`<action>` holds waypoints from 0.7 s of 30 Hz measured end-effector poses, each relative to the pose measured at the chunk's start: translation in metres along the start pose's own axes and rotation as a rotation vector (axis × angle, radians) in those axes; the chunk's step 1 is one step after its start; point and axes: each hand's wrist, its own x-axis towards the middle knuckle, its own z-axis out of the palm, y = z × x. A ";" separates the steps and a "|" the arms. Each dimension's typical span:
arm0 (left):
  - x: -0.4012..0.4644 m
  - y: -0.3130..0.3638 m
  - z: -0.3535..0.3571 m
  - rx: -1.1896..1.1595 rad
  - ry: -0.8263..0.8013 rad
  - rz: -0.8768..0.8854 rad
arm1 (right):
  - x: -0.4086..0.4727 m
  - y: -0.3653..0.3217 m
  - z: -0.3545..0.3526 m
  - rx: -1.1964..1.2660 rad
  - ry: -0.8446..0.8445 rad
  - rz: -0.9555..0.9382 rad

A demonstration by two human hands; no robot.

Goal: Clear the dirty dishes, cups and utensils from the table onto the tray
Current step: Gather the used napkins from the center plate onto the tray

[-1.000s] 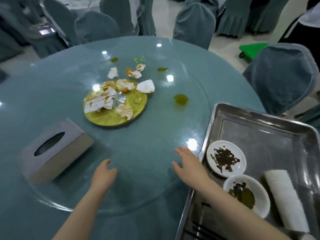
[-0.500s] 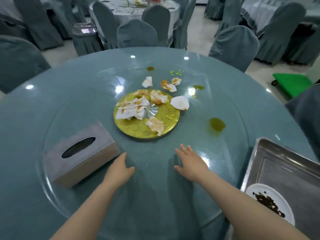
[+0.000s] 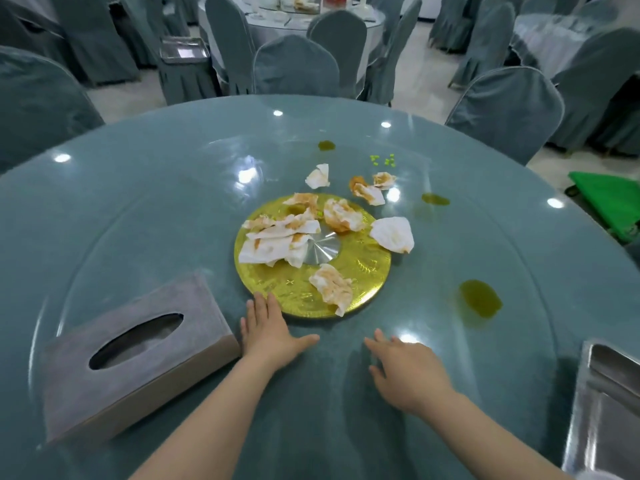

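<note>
**Both hands flat on the glass, empty, no dishes left in reach**

Our left hand (image 3: 268, 336) lies palm-down on the counter (image 3: 121, 188), fingers (image 3: 258, 306) straight and close together, tips touching or just short of the gold centre disc (image 3: 360, 268) at its 7 o'clock edge. It holds nothing. Our right hand (image 3: 408, 370) lies at the disc's 5 o'clock, fingers spread and relaxed, also holding nothing; we can't tell whether it presses the glass or skims above it.

Our read: flat palms on the glass turntable (image 3: 519, 306) suit spinning it or bracing a lean-in, not a pick-up.

The tray (image 3: 588, 393) sits at 4 o'clock, cut off by the frame, well apart from both hands. Only bare metal shows.

What remains is soiled napkins (image 3: 277, 242), piled on the disc and scattered beyond it at 12 to 2 o'clock, likely dumped mid-table as the far reach. Oily green spills (image 3: 479, 299) lie at 1 to 4 o'clock. The tissue box (image 3: 138, 351) sits at 8 o'clock, just beside our left hand.

We see no dish, cup or utensil here, so the task looks nearly done.
</note>
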 end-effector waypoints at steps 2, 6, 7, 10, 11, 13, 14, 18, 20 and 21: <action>0.006 -0.002 0.005 0.052 -0.023 -0.006 | 0.000 -0.003 -0.003 -0.023 0.037 -0.012; 0.018 -0.015 0.005 0.114 -0.075 0.018 | 0.004 -0.011 -0.003 -0.049 0.102 -0.024; 0.021 -0.019 0.003 0.118 -0.081 0.030 | 0.005 -0.015 -0.001 -0.057 0.118 -0.035; 0.029 -0.031 -0.005 0.092 -0.080 0.064 | 0.008 -0.026 0.001 -0.067 0.163 -0.064; 0.032 -0.034 -0.009 0.085 -0.076 0.079 | 0.009 -0.028 -0.001 -0.047 0.180 -0.061; 0.036 -0.043 -0.015 0.105 -0.059 0.111 | 0.015 -0.029 -0.003 0.069 0.222 -0.033; 0.039 -0.047 -0.017 0.122 -0.051 0.127 | 0.020 -0.029 -0.005 0.159 0.245 -0.013; 0.050 -0.060 -0.028 0.187 -0.025 0.187 | 0.046 -0.035 -0.007 0.372 0.385 0.076; 0.057 -0.065 -0.035 0.226 -0.035 0.218 | 0.061 -0.045 -0.007 0.441 0.487 0.099; 0.061 -0.068 -0.039 0.243 -0.041 0.232 | 0.069 -0.051 -0.008 0.470 0.516 0.083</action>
